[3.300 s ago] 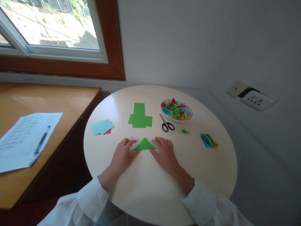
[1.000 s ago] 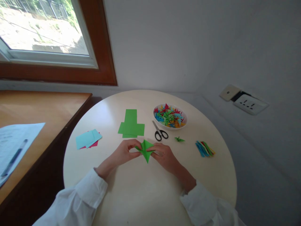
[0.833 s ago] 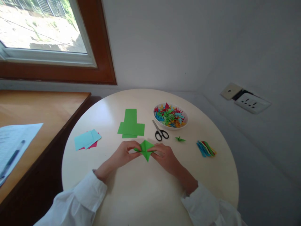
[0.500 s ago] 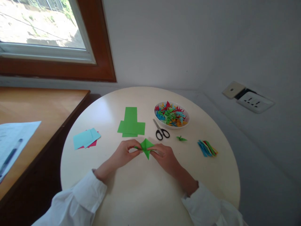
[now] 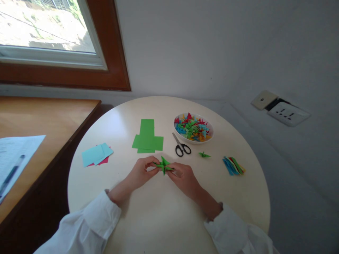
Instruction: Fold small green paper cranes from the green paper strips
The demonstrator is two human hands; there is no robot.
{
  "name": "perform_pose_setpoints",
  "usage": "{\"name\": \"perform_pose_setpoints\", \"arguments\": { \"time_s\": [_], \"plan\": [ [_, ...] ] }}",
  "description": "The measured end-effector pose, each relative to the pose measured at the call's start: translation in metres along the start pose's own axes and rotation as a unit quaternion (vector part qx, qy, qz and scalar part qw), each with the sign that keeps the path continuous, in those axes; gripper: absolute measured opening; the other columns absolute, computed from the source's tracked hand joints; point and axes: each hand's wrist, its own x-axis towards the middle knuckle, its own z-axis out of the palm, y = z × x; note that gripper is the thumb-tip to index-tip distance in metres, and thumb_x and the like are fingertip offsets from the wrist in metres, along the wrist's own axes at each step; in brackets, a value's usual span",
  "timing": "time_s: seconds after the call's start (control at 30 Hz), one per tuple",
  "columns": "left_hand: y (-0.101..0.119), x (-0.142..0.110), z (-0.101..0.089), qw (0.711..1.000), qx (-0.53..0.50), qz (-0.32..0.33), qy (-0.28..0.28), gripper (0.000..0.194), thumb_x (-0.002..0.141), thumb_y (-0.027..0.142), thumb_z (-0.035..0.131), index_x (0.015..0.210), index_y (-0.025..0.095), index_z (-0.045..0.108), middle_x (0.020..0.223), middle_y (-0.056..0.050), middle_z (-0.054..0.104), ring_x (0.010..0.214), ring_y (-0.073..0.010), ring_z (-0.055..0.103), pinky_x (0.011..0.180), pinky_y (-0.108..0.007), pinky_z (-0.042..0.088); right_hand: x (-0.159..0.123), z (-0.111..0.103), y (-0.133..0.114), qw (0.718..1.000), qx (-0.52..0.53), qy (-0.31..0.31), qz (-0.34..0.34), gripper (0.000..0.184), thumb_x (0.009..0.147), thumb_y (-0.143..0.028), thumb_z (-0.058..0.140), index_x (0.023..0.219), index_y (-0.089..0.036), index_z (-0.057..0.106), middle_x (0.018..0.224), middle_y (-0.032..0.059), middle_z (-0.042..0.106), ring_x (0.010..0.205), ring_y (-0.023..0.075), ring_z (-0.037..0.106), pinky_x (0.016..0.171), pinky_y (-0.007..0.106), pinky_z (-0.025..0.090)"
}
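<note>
Since the first frame, the green piece (image 5: 164,165) has changed its shape: there it was a flat triangle lying between the hands, and now it is drawn together into a star with several narrow points. Both hands have come closer to each other around it.

The left hand (image 5: 140,173) pinches its left side, and the right hand (image 5: 184,178) pinches its right side. On each hand the fingers are almost together, with only the paper between them. The piece is near the middle of the round worktop (image 5: 159,218); whether it touches the surface, I cannot tell.

Just beyond it, toward the far edge, lie the green sheets (image 5: 147,137), partly overlapping. Near the left edge, the blue sheets (image 5: 95,155) lie over some red paper (image 5: 105,161). Toward the far right edge stands the bowl (image 5: 195,142), filled with small folded papers (image 5: 192,127) of many colours. The scissors (image 5: 180,144) lie just beside it. A green crane (image 5: 204,155) lies between the scissors and the strips (image 5: 233,165), which are near the right edge.
</note>
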Motion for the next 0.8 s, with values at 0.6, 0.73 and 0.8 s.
{"name": "perform_pose_setpoints", "arguments": {
  "time_s": [0.6, 0.73, 0.8],
  "plan": [
    [0.010, 0.003, 0.014, 0.984, -0.149, -0.098, 0.022, 0.023, 0.058, 0.025, 0.075, 0.065, 0.013, 0.056, 0.063, 0.000, 0.060, 0.063, -0.0131, 0.058, 0.062, -0.025, 0.046, -0.002, 0.006, 0.002, 0.977, 0.149, 0.029, 0.147, 0.040, 0.069, -0.017, 0.064, 0.108, -0.021, 0.054, 0.070, -0.0003, 0.070, 0.066, 0.0170, 0.069, 0.068, 0.030, 0.055],
    [0.007, 0.004, 0.015, 0.986, -0.149, -0.072, 0.034, 0.025, 0.058, 0.028, 0.076, 0.065, 0.013, 0.057, 0.065, -0.002, 0.061, 0.065, -0.0140, 0.060, 0.064, -0.026, 0.048, -0.003, 0.007, 0.004, 0.981, 0.142, 0.023, 0.132, 0.040, 0.071, -0.016, 0.062, 0.110, -0.021, 0.054, 0.076, 0.0018, 0.071, 0.070, 0.0182, 0.069, 0.070, 0.032, 0.056],
    [0.004, 0.004, 0.015, 0.987, -0.137, -0.065, 0.045, 0.025, 0.059, 0.030, 0.076, 0.067, 0.013, 0.058, 0.068, -0.003, 0.062, 0.067, -0.0143, 0.060, 0.065, -0.026, 0.049, -0.003, 0.007, 0.004, 0.981, 0.139, 0.021, 0.131, 0.041, 0.070, -0.013, 0.060, 0.110, -0.021, 0.054, 0.077, 0.0018, 0.071, 0.070, 0.0181, 0.070, 0.069, 0.031, 0.056]
  ]
}}
